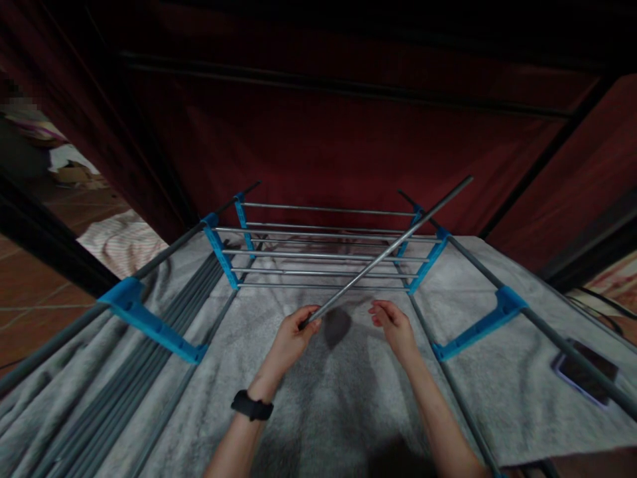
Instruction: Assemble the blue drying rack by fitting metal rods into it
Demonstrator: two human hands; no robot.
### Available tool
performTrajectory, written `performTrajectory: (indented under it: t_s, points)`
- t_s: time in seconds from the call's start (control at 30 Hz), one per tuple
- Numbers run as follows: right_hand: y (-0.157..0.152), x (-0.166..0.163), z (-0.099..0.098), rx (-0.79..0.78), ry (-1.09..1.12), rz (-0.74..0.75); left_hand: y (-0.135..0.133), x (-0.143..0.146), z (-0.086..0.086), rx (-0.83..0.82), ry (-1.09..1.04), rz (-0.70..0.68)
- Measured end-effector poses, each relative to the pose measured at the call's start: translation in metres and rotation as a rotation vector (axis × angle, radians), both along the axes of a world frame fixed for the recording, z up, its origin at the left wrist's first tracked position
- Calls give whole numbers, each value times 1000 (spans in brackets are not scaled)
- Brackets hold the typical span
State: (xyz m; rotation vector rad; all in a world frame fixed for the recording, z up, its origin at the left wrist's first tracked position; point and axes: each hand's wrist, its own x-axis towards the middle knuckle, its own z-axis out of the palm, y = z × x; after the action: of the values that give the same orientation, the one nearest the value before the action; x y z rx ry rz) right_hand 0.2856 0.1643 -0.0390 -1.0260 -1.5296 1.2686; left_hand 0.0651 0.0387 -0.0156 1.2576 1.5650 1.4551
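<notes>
A dark red panel (308, 143) rises behind the far edge of the surface, limiting the room beyond it. The grey cloth (323, 398) forms that surface; its near right corner shows low in view, and along the left it is rumpled into folds.

On it stands the frame (323, 255), its tubes running from the near edge toward the far edge on both sides. Thin crossbars span its far part between blue brackets. The nearest pair, a left bracket (154, 328) and a right bracket (475, 325), leave open cloth between them, and both hands have room there.

A bundle of grey tubes (142, 362) lies side by side along the left edge, beneath the frame's upper left tube.

The loose rod (388, 252) is held above the middle of the surface. It slants over the crossbars toward the far right corner, its free tip seen against the panel; whether it touches a crossbar cannot be told.

The left hand (293, 335) has thumb and fingers clamped on the rod's near end. The right hand (395, 325) holds nothing, fingers loosely curled, just inside the frame's right side.

A phone (586, 372) lies near the right edge, partly crossed by the upper right tube. A black wristband (252, 405) circles the left wrist.
</notes>
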Motion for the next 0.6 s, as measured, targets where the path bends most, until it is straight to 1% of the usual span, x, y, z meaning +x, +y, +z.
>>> performTrajectory:
  t_s: [0.13,0.33,0.47,0.6]
  points:
    - [3,1,9,-18,110,-8,0,-4,-4,-27,-11,-27]
    - [4,2,20,-79,250,-11,-3,-7,0,-65,7,-66]
    - [3,0,25,-92,300,-7,-6,-13,2,-88,-11,-132]
    - [2,-4,26,-102,320,-13,-10,-22,2,-114,-24,-167]
